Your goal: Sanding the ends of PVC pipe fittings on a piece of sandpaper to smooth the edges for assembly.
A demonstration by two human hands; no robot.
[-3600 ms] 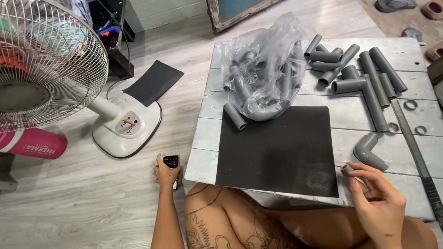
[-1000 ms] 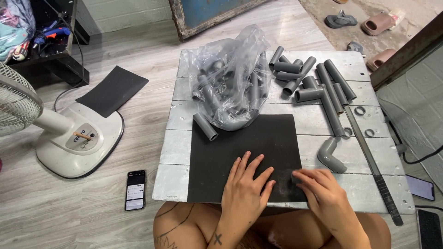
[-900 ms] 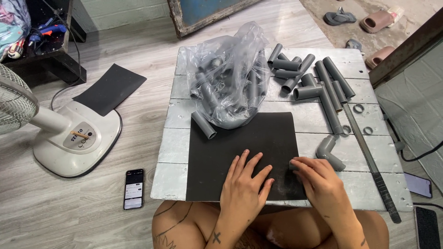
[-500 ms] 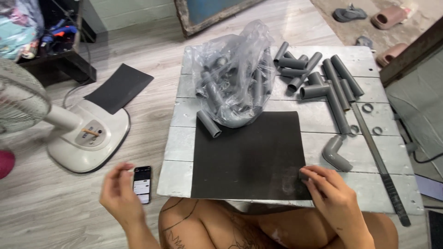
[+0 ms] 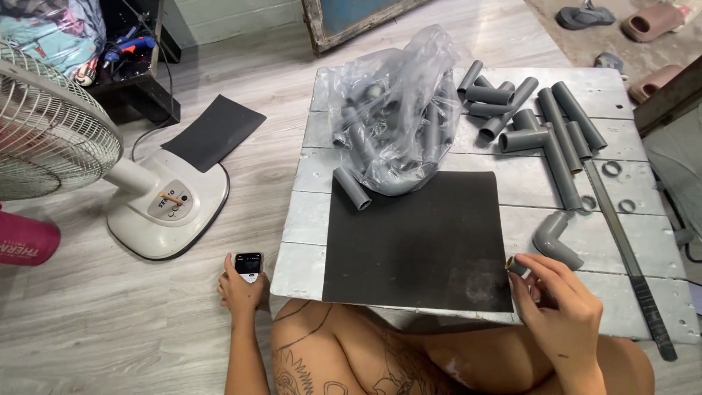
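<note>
My left hand (image 5: 241, 287) rests on the wooden floor beside the low table, fingers around a black phone (image 5: 248, 265) with its screen lit. My right hand (image 5: 559, 307) hovers at the near right corner of a black sandpaper sheet (image 5: 417, 238) and pinches a short grey pipe piece (image 5: 517, 266) between thumb and fingers. A grey elbow fitting (image 5: 556, 241) lies just beyond that hand.
A clear plastic bag (image 5: 395, 110) full of grey pipe pieces sits at the back of the grey board table (image 5: 300, 241). Loose pipes and a tee (image 5: 545, 132), small rings (image 5: 611, 168) and a long saw blade (image 5: 629, 256) lie right. A standing fan (image 5: 164, 208) and spare sandpaper (image 5: 213, 132) are left.
My left hand left the sandpaper, swung out over the floor and came down on the phone. My right hand lifted the short pipe piece off the sheet's corner.
</note>
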